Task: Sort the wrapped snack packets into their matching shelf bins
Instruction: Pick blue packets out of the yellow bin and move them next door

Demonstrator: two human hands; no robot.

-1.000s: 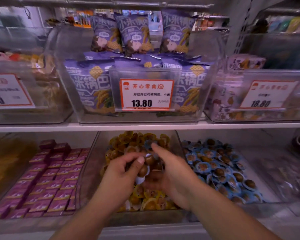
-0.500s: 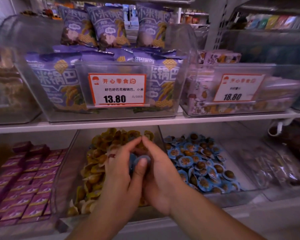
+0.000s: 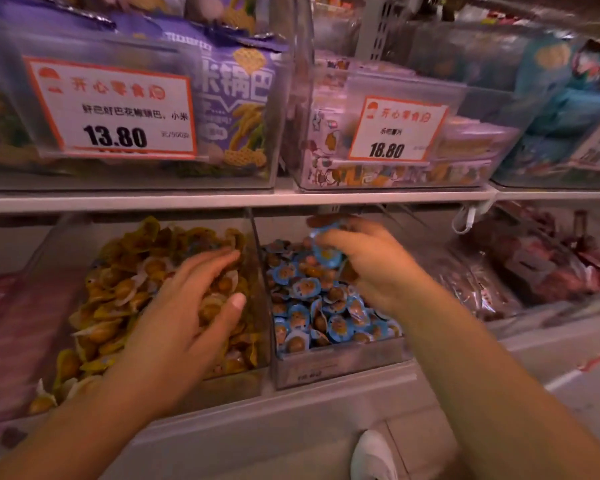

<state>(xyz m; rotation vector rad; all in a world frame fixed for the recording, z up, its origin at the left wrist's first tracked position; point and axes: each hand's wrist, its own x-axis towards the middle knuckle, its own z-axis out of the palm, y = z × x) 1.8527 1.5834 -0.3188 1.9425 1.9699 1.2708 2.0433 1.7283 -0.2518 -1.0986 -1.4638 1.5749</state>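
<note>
Store shelving: right hand (image 3: 371, 268) pinches blue packets (image 3: 324, 252) over the blue bin (image 3: 340, 365), while left hand (image 3: 187, 306), fingers spread, rests in the yellow bin (image 3: 222, 389) beside it; packets judged light, crinkly, slippery, best pinched at wrapper edges.

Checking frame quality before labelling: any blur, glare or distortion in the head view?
Head view: motion blur smears the left hand and the top purple bags; the 13.80 tag is still readable, its small print soft; faint glare on the clear bin fronts; wide-angle bending bows the shelf edge; warm, dim light.
</note>
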